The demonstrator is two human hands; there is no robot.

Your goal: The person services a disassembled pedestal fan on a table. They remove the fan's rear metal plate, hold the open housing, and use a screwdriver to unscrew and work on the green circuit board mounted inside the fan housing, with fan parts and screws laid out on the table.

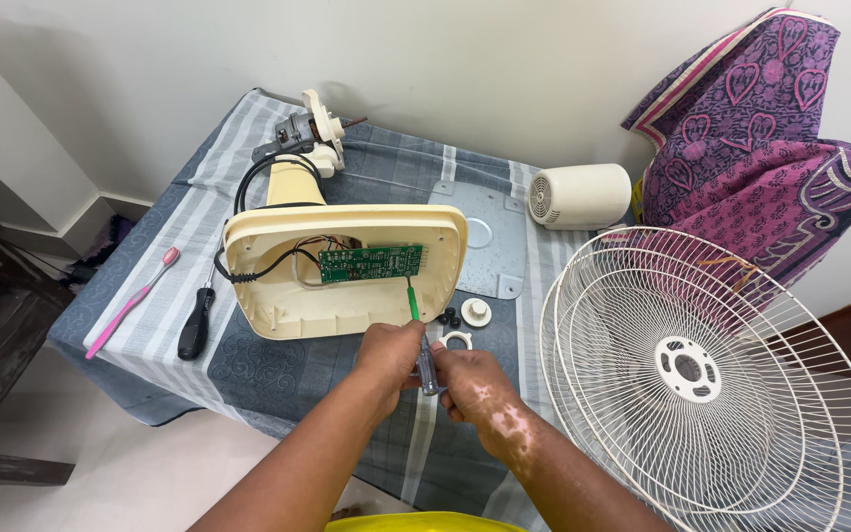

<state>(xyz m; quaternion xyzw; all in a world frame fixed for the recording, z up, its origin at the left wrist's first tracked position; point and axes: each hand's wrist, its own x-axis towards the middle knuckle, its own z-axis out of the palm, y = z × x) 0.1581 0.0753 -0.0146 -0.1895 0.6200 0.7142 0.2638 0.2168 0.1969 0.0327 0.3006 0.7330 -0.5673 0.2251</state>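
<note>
Head view looks down on a cloth-covered table (pixel 150 325) where both hands meet on a green-shafted screwdriver (pixel 416 320): the left hand (pixel 391 355) is clenched round its upper grip and the right hand (pixel 470 379) is closed round the clear lower handle, the tip set against the lower edge of the cream fan base (pixel 347 271), just below the green circuit board (pixel 370 263). That base lies open side up near the table's middle; it looks like light, stiff plastic, probably best held by its thick rim, while the board and its thin wires seem fragile and better left untouched. The screwdriver is slim and rigid (its smooth handle may slip), so a grip on the handle suits it. Small black and white caps (pixel 463 317) lie just beside the hands. A black-handled screwdriver (pixel 195 323) and a pink toothbrush (pixel 132 301) rest to the left, a wire fan guard (pixel 711 379) to the right. No packages, labels or signs can be made out.
</note>
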